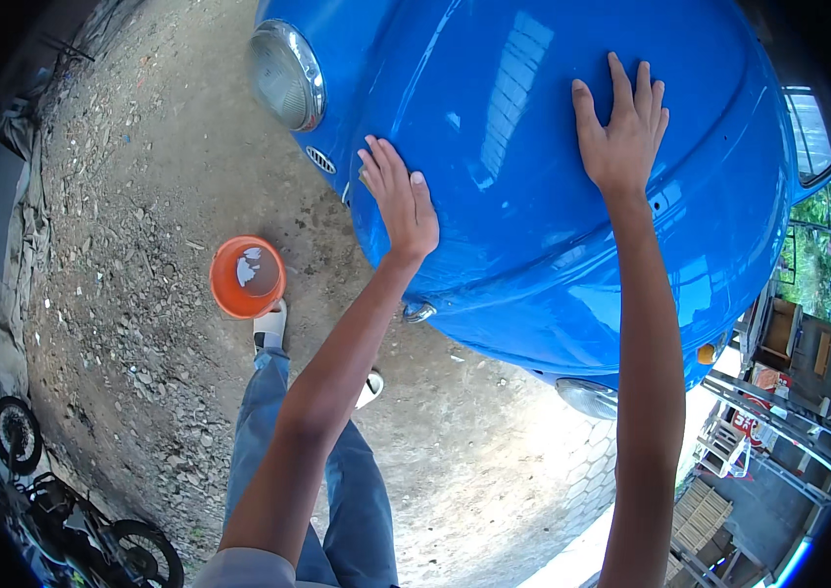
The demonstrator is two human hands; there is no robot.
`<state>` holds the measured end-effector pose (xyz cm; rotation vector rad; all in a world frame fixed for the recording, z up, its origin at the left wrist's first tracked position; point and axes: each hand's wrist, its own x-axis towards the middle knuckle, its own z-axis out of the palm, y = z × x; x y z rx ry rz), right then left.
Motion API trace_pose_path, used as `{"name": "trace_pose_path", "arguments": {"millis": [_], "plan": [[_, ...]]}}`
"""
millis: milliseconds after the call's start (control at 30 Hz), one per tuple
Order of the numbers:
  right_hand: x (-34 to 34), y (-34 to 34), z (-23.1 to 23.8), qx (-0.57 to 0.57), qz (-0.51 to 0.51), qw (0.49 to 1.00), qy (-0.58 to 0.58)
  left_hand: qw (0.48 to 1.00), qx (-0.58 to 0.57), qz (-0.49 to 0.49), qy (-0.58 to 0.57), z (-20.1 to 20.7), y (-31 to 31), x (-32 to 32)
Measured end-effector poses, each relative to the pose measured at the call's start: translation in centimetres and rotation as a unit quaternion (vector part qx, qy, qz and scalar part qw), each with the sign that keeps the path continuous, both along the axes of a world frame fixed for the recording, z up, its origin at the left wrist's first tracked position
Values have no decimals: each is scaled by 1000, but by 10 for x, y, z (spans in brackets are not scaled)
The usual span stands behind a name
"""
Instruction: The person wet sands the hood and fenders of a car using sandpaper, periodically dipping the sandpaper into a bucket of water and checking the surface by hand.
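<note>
A rounded blue car hood (494,225) fills the upper middle. Toward the hood's left edge, my left hand (401,201) lies on the paint with its fingers stretched out. A small yellowish bit shows by its fingertips; whether something lies under the palm is hidden. Farther up and to the right, my right hand (623,137) rests flat on the hood, fingers spread, holding nothing visible. Below my left hand sits a chrome hood handle (419,313). One round headlight (286,76) is at upper left, and another headlight (587,398) at lower right.
An orange bucket (227,296) with cloudy liquid stands on the gravelly ground (131,333) by my foot (270,325). A motorcycle (82,524) is at lower left. To the right are white chairs (721,446), a metal ladder (773,416) and wooden slats (700,514).
</note>
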<state>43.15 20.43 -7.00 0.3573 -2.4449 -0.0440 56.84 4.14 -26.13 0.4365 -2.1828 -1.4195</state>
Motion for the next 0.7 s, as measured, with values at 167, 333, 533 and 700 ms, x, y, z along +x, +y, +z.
{"name": "trace_pose_path", "arguments": {"millis": [167, 333, 533, 700], "plan": [[91, 68, -1, 23, 90, 993, -69, 990, -77, -115, 26, 31, -18, -9], [110, 130, 0, -27, 7, 1000, -8, 992, -40, -122, 4, -19, 1, 53], [110, 132, -7, -55, -2, 998, 7, 996, -6, -93, 1, 20, 32, 46], [111, 134, -3, -58, -14, 998, 12, 978, -54, -203, 16, 32, 66, 70]]}}
